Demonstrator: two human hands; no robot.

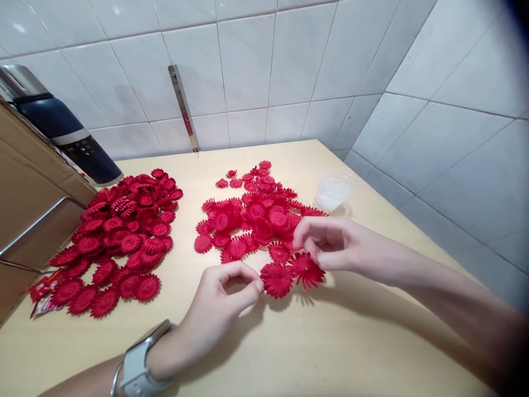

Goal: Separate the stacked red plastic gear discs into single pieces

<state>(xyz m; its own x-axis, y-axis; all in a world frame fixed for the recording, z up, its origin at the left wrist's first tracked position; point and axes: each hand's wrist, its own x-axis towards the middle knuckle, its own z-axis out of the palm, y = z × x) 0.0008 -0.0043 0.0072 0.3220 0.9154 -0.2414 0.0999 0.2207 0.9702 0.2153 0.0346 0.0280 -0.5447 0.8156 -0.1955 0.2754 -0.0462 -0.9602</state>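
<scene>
My left hand (227, 292) pinches the left edge of a red fabric flower (276, 279) between thumb and forefinger, just above the table. Right beside it, a second red flower (307, 270) with spread, thin petals is at the fingertips of my right hand (334, 242), whose fingers are curled in a pinch. The two flowers touch or overlap. Behind my hands spreads a loose pile of similar red flowers (256, 212). Another, denser heap of red flowers (124, 231) lies to the left.
A clear plastic cup (332, 193) with whitish contents stands behind my right hand. At the left are a cardboard box (37, 176), a dark blue thermos (61, 124) and a small wrapper (44, 305). A metal strip (184, 107) leans against the tiled wall (248, 60) behind the table (264, 353).
</scene>
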